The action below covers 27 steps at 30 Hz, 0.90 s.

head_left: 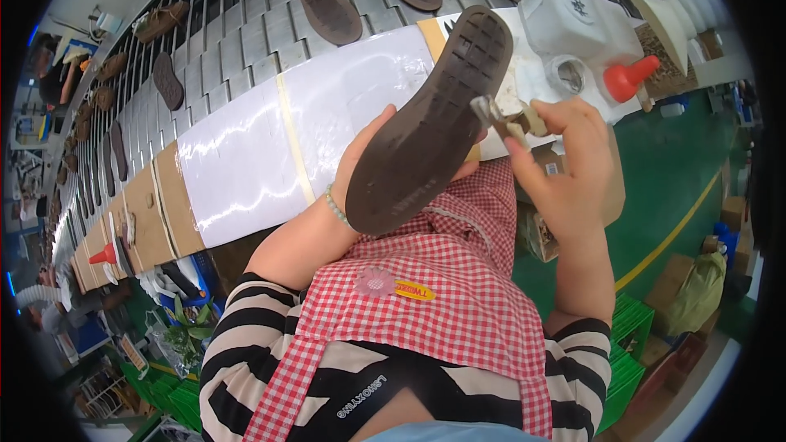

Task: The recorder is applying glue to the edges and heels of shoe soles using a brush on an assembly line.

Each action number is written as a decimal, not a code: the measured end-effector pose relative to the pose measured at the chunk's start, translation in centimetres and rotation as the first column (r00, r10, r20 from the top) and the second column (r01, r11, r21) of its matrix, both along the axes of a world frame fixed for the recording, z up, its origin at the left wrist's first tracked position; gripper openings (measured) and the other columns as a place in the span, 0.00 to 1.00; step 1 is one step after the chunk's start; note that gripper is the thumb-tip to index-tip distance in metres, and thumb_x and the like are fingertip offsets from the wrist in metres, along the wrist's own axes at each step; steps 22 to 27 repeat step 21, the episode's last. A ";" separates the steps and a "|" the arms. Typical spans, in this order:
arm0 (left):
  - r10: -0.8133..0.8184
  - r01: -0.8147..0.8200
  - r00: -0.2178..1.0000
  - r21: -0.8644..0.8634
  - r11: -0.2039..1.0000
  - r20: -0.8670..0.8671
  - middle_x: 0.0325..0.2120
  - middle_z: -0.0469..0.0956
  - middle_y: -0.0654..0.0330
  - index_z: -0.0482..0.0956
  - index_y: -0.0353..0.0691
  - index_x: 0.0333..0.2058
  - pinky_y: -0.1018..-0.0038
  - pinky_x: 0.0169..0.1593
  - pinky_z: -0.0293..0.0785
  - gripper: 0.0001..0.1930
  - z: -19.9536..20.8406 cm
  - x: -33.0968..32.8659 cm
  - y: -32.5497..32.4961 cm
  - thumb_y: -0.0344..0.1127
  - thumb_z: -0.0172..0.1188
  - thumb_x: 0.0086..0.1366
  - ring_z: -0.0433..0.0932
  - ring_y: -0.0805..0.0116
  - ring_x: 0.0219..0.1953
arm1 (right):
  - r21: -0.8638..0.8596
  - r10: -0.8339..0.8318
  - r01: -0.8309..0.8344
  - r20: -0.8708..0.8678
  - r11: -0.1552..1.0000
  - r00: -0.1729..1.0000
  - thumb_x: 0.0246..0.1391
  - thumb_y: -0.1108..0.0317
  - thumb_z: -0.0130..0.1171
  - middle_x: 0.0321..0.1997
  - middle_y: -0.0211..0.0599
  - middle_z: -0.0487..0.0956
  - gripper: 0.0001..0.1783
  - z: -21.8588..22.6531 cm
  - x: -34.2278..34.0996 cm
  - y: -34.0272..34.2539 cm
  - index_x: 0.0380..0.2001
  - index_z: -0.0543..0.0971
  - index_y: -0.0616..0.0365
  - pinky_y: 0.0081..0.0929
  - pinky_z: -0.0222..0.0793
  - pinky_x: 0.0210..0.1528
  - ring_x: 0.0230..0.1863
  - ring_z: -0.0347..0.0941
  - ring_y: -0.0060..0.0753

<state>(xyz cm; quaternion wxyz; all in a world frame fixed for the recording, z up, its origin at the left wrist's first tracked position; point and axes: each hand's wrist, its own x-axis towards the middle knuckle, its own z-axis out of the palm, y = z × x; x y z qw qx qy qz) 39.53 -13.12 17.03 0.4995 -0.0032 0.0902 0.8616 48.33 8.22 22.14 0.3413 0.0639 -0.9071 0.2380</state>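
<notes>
A dark brown shoe sole [426,127], with square treads at its far end, slants upward over my lap and the work surface. My left hand [363,147] is closed around the sole's left side and passes behind it, so most of those fingers are hidden. My right hand [577,168] pinches a small, cream-coloured, crusted tool [516,121], which looks like a glue brush. Its blurred tip is close to the sole's right edge; whether it touches I cannot tell. A red checked apron [442,295] lies below the sole.
Beyond a plastic-covered board [237,160], a slatted metal conveyor [266,41] carries several soles and shoes. At the far right stand a white jug [557,20], a small round container [566,74] and a red nozzle cap [630,78]. Green crates [626,360] stand at lower right.
</notes>
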 end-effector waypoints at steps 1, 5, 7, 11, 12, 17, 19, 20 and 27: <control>-0.022 0.019 0.999 0.082 0.996 0.043 0.68 0.58 0.36 0.52 0.34 0.71 0.50 0.73 0.59 0.33 0.0 0.0 -0.1 0.52 0.33 0.79 0.61 0.41 0.70 | 0.006 -0.015 0.015 -0.015 1.000 1.000 0.37 0.72 0.76 0.34 0.33 0.78 0.24 0.3 -0.1 0.1 0.42 0.81 0.58 0.42 0.68 0.52 0.44 0.74 0.43; -0.067 0.040 0.991 0.221 0.974 0.114 0.70 0.55 0.38 0.50 0.37 0.73 0.47 0.74 0.54 0.33 -1.0 -0.1 -0.1 0.53 0.34 0.78 0.57 0.41 0.72 | -0.096 0.067 -0.067 0.002 0.993 0.998 0.38 0.72 0.75 0.33 0.32 0.78 0.24 0.4 0.1 -0.3 0.42 0.81 0.57 0.38 0.67 0.48 0.42 0.74 0.41; -0.059 0.048 0.996 0.173 0.984 0.062 0.70 0.55 0.38 0.50 0.37 0.73 0.46 0.74 0.53 0.33 -0.6 0.2 0.0 0.53 0.34 0.78 0.56 0.41 0.72 | -0.056 0.037 -0.037 0.003 0.998 0.999 0.38 0.72 0.75 0.33 0.32 0.78 0.24 0.5 -0.3 0.3 0.42 0.81 0.57 0.38 0.67 0.48 0.42 0.74 0.40; -0.047 0.046 0.999 0.125 0.991 0.002 0.71 0.54 0.39 0.49 0.38 0.73 0.46 0.75 0.52 0.33 -0.3 0.6 -0.2 0.53 0.34 0.78 0.53 0.43 0.74 | 0.028 -0.104 0.106 -0.059 0.994 0.993 0.38 0.71 0.76 0.34 0.33 0.78 0.25 1.0 -1.0 0.8 0.44 0.81 0.55 0.38 0.67 0.48 0.43 0.75 0.40; -0.038 0.038 0.999 0.123 0.992 -0.003 0.71 0.54 0.39 0.49 0.38 0.73 0.46 0.75 0.52 0.33 -0.4 0.6 -0.2 0.53 0.34 0.78 0.53 0.43 0.74 | -0.013 -0.123 0.123 -0.056 0.992 0.991 0.37 0.70 0.76 0.35 0.34 0.78 0.25 1.1 -0.9 0.5 0.44 0.81 0.56 0.39 0.68 0.50 0.43 0.75 0.41; -0.093 0.084 0.996 0.295 0.952 0.014 0.65 0.67 0.41 0.56 0.35 0.70 0.48 0.70 0.63 0.30 -2.8 -0.2 0.1 0.49 0.35 0.79 0.67 0.43 0.66 | 0.096 0.186 -0.177 -0.085 0.979 0.979 0.36 0.68 0.77 0.37 0.35 0.79 0.27 1.0 -0.2 -3.2 0.44 0.82 0.57 0.45 0.68 0.59 0.46 0.76 0.43; -0.065 0.046 0.994 0.202 0.978 0.089 0.61 0.72 0.43 0.60 0.35 0.68 0.49 0.67 0.68 0.29 -2.3 0.2 0.5 0.48 0.35 0.79 0.74 0.43 0.61 | 0.036 0.315 -0.314 -0.028 0.949 0.949 0.34 0.67 0.79 0.42 0.36 0.80 0.30 -0.1 -0.1 -4.6 0.46 0.82 0.55 0.52 0.65 0.64 0.48 0.76 0.45; -0.081 0.045 0.988 0.259 0.965 0.133 0.62 0.71 0.44 0.59 0.35 0.69 0.50 0.67 0.68 0.29 -2.7 0.2 0.5 0.49 0.36 0.79 0.73 0.43 0.62 | 0.014 0.324 -0.324 -0.010 0.946 0.946 0.34 0.68 0.78 0.43 0.37 0.81 0.30 -0.4 -0.3 -4.9 0.46 0.82 0.54 0.52 0.64 0.64 0.49 0.76 0.45; -0.090 0.030 0.981 0.320 0.947 0.175 0.63 0.70 0.44 0.58 0.35 0.69 0.50 0.67 0.68 0.30 -3.2 0.1 0.8 0.50 0.38 0.79 0.71 0.43 0.63 | -0.001 0.344 -0.344 0.009 0.939 0.939 0.34 0.68 0.78 0.44 0.37 0.81 0.30 -0.5 -0.6 -4.5 0.47 0.82 0.53 0.53 0.63 0.65 0.50 0.76 0.45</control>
